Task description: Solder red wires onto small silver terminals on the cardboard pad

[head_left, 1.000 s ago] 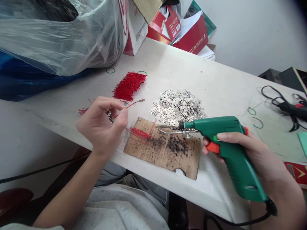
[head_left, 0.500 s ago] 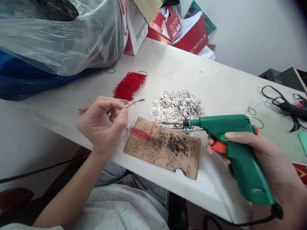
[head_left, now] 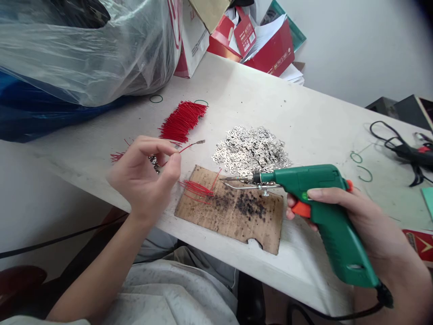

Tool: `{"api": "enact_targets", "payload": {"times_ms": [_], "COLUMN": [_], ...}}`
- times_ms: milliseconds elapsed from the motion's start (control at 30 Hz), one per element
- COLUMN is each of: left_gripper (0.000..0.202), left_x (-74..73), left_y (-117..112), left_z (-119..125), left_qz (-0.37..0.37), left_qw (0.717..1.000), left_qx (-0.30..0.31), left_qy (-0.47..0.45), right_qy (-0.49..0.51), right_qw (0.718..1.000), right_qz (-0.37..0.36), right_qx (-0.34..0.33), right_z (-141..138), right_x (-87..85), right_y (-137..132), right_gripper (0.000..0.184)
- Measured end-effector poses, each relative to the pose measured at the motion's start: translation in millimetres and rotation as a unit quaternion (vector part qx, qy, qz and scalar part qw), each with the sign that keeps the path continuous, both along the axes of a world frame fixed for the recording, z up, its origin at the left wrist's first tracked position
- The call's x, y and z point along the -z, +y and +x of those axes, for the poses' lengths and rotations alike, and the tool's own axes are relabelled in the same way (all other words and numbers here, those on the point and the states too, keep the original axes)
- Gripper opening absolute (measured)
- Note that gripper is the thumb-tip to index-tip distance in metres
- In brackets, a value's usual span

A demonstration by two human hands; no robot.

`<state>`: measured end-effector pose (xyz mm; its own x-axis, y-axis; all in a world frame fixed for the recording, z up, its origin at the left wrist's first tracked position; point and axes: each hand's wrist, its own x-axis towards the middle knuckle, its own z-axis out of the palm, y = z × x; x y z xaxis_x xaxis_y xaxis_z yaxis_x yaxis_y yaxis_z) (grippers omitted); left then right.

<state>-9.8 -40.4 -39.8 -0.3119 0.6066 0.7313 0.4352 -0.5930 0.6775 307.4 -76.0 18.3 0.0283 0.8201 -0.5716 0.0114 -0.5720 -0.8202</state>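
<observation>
The left hand [head_left: 144, 178] pinches a thin red wire with a metal terminal at its tip [head_left: 189, 146] between thumb and forefinger, raised over the white bench [head_left: 304, 117]. The right hand [head_left: 365, 225] grips a green pistol-shaped soldering gun [head_left: 321, 203], its tip over a scorched brown cardboard pad [head_left: 233, 212], near a heap of small silver metal terminals [head_left: 252, 149].

Bare table [head_left: 304, 113] beyond the metal tabs [head_left: 252, 149]; plastic bag [head_left: 84, 49] blocks far left.

glossy plastic gun [head_left: 324, 212] — scorched matt cardboard [head_left: 233, 210]
</observation>
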Motion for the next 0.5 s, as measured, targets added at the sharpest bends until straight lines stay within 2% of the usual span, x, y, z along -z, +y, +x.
{"api": "enact_targets", "payload": {"times_ms": [167,367,500], "left_gripper": [0.010,0.011,0.011], "left_x": [-1.1,-1.3,-0.9], "left_y": [-0.4,-1.0,-1.3], "left_z": [1.2,1.0,0.5], "left_qz": [-0.001,-0.001,-0.006], "left_qw": [1.000,1.000,1.000], "left_qx": [-0.004,-0.003,-0.002], "left_qy": [0.002,-0.001,-0.003], "right_qy": [0.004,-0.013,-0.031], "right_qw": [1.000,0.997,0.996], "right_qz": [-0.002,-0.017,-0.023], "right_qx": [0.000,0.075,0.079], "right_z": [0.7,9.0,7.4], "right_x": [-0.8,-2.9,-3.0], "right_y": [-2.0,-5.3,-4.2], "right_gripper": [0.022,0.022,0.021]}}
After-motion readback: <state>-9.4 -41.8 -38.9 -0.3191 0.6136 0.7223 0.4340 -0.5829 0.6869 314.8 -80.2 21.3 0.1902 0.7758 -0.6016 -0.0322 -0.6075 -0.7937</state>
